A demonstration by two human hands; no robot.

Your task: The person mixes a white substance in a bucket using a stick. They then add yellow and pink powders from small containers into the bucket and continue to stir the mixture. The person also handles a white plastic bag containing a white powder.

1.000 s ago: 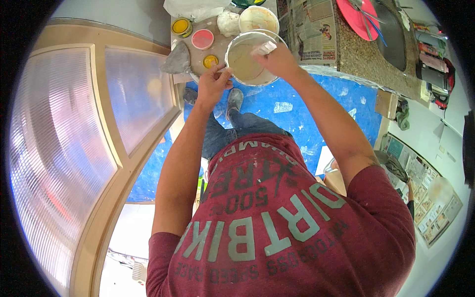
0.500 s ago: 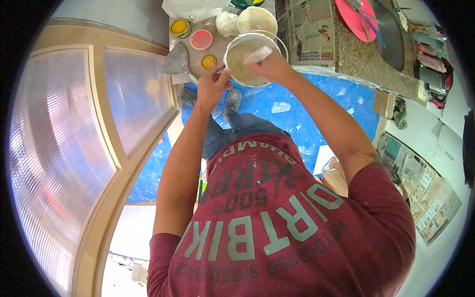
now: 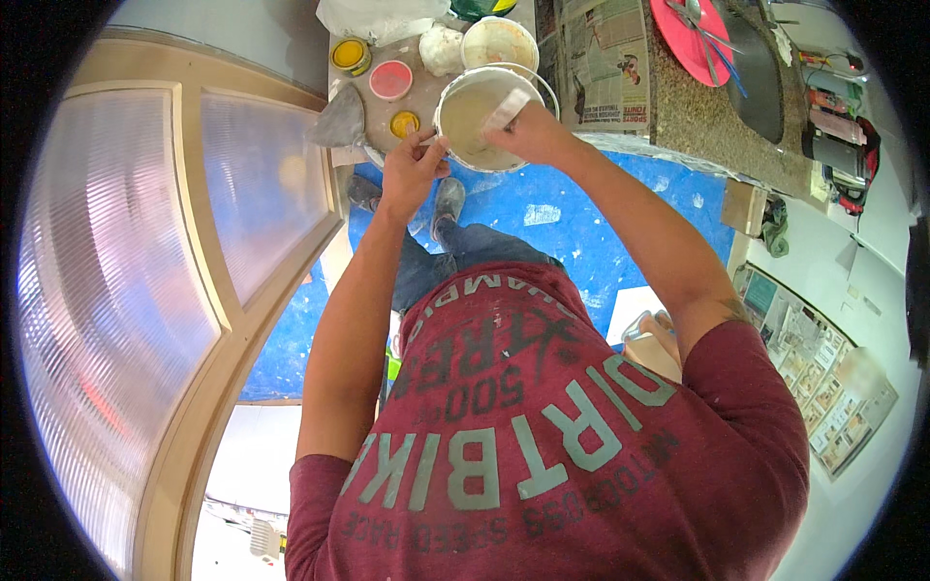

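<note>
A white bucket (image 3: 445,137) with a wire handle holds a pale, greyish-beige mix. My right hand (image 3: 528,134) is closed around a tool with a pale whitish handle (image 3: 507,109) over the bucket's right side; the tool's other end is hidden, so its kind cannot be told. At the bucket's left rim my left hand (image 3: 415,172) is closed, thumb and fingers pinching the edge. Just beyond the left fingers sits a small yellow-topped tin (image 3: 404,123).
Around the bucket stand a second white bucket (image 3: 500,31), a red-topped tub (image 3: 390,80), a yellow tin (image 3: 351,55) and a grey bag (image 3: 339,118). Newspaper (image 3: 610,53) covers part of the counter (image 3: 697,126) on the right. A glazed wooden door (image 3: 194,242) borders the left; blue sheeting (image 3: 601,218) covers the floor.
My right hand has moved slightly within the bucket's opening, and the pale handle now tilts more steeply. My left hand stays at the rim. The whole view has shifted a little.
</note>
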